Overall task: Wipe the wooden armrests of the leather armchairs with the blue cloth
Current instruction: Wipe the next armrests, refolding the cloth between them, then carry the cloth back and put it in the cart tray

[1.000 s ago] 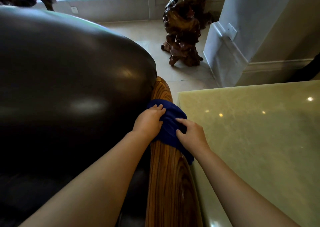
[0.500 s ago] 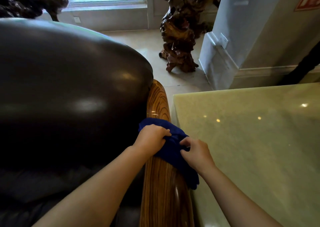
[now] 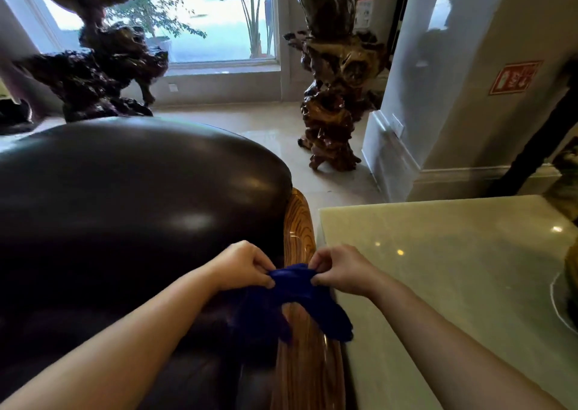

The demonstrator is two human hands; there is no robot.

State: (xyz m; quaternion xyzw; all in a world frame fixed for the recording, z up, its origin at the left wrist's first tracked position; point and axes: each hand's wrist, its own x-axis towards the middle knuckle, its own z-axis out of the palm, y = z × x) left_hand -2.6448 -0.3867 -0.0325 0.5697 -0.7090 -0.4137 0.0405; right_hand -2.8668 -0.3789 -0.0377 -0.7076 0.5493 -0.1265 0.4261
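The blue cloth (image 3: 300,297) is bunched and lifted a little above the striped wooden armrest (image 3: 305,375) of the dark leather armchair (image 3: 134,196). My left hand (image 3: 244,267) pinches the cloth's left end, and my right hand (image 3: 337,268) pinches its right end. The cloth's lower folds hang down over both sides of the armrest. The far part of the armrest (image 3: 298,221) shows bare wood curving along the chair's back.
A pale green stone tabletop (image 3: 453,284) lies right beside the armrest. Carved root sculptures stand on the floor behind the chair (image 3: 100,74) and near the white pillar (image 3: 337,96). A window fills the back wall.
Both hands slid the cloth toward me along the armrest, then went from pressing it flat to pinching and lifting it. The view has tilted up.
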